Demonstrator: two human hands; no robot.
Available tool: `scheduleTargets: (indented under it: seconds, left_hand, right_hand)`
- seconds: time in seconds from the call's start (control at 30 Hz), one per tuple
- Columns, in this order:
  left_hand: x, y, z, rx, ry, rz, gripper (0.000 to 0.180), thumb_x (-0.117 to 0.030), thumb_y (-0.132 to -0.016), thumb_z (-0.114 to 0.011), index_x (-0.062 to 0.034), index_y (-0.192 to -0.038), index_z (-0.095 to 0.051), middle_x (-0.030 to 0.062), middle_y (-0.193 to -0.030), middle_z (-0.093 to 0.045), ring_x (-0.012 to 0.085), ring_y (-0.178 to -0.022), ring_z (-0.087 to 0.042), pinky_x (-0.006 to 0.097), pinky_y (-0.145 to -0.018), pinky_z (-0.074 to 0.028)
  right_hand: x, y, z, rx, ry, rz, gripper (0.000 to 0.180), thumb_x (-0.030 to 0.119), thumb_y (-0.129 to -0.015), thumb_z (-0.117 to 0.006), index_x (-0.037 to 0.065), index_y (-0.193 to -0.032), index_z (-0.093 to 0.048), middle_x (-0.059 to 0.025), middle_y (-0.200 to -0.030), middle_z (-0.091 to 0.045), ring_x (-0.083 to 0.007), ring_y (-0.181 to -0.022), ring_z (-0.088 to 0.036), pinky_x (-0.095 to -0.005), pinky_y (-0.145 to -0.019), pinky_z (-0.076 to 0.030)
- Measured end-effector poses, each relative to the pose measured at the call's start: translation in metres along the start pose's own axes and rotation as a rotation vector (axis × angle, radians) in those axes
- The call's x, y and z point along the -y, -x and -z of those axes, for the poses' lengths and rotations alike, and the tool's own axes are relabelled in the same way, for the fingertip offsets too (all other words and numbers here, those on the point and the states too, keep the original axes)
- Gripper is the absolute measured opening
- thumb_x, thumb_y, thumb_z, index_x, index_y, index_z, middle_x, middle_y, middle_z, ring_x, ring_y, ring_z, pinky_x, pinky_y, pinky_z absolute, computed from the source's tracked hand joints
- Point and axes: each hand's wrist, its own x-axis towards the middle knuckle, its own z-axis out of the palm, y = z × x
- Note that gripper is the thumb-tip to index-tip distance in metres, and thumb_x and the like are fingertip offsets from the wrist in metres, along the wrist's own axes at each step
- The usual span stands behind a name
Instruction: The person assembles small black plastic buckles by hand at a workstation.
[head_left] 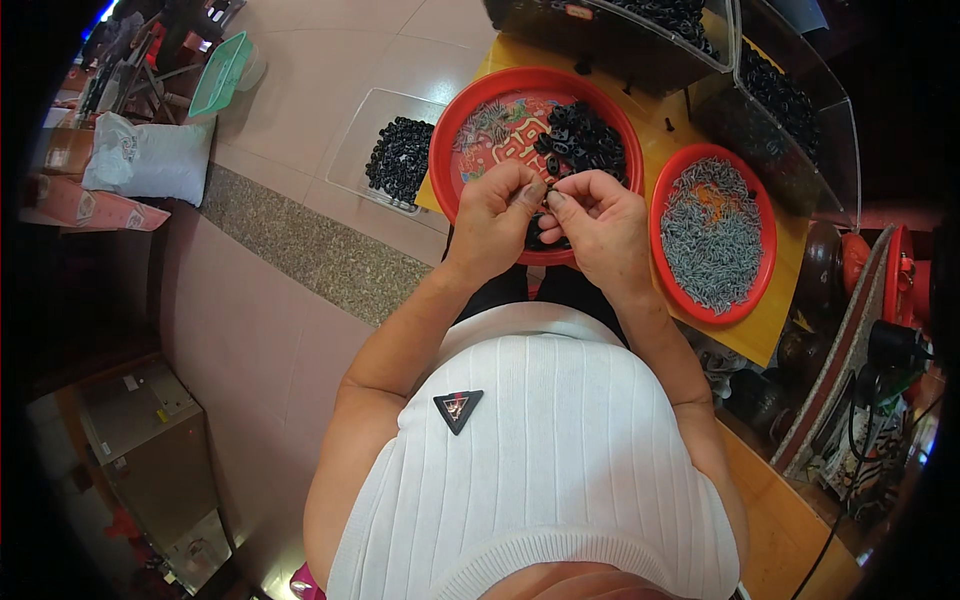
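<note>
My left hand [497, 217] and my right hand [600, 225] meet over the near part of a red round tray [447, 110]. Both are closed, thumbs and forefingers pinched together around a small dark piece that the fingers mostly hide. Beneath them, black plastic parts [580, 140] with openings in them lie heaped on the tray's right side. A few loose grey screws [490, 122] are scattered on its patterned left side. Right of my right hand stands a smaller red tray [657, 215] full of grey screws [712, 250].
A clear bin [345, 150] with small black pieces sits left of the red tray. Clear boxes [725, 110] of black parts stand at the back right on the yellow table [765, 335]. White sack [150, 160] and green basket [220, 75] are on the floor at far left.
</note>
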Motion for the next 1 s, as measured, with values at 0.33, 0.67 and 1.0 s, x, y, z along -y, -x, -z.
scheduleTargets:
  seconds: [0.33,0.67,1.0]
  left_hand:
    - [0.005,-0.001,-0.011,-0.039,0.054,0.124,0.01,-0.003,-0.082,-0.052,0.0013,-0.074,-0.056,-0.0004,-0.063,-0.054,0.0036,-0.058,-0.046,0.019,-0.051,-0.039]
    - [0.003,-0.023,0.005,-0.025,0.167,0.238,0.015,-0.008,-0.085,-0.051,0.0004,-0.096,-0.058,0.0031,-0.079,-0.06,0.0066,-0.066,-0.053,0.018,-0.062,-0.042]
    - [0.025,-0.077,0.015,0.094,-0.718,-0.229,0.013,-0.004,-0.071,-0.059,-0.0008,-0.083,-0.063,0.0161,-0.08,-0.058,0.0294,-0.077,-0.057,0.034,-0.068,-0.045]
  right_hand:
    - [-0.015,-0.005,0.003,-0.048,-0.051,0.028,0.007,0.002,-0.082,-0.054,-0.005,-0.082,-0.052,-0.0066,-0.069,-0.057,-0.0108,-0.059,-0.059,-0.0216,-0.053,-0.051]
    - [-0.015,-0.017,0.018,-0.087,-0.223,-0.01,0.006,0.001,-0.083,-0.052,-0.004,-0.084,-0.05,-0.008,-0.075,-0.056,-0.0132,-0.063,-0.06,-0.0225,-0.055,-0.052]
    - [-0.015,-0.013,0.034,-0.1,-0.168,-0.014,0.007,0.0,-0.08,-0.053,-0.002,-0.087,-0.051,-0.0061,-0.074,-0.055,-0.0113,-0.062,-0.057,-0.0211,-0.055,-0.05]
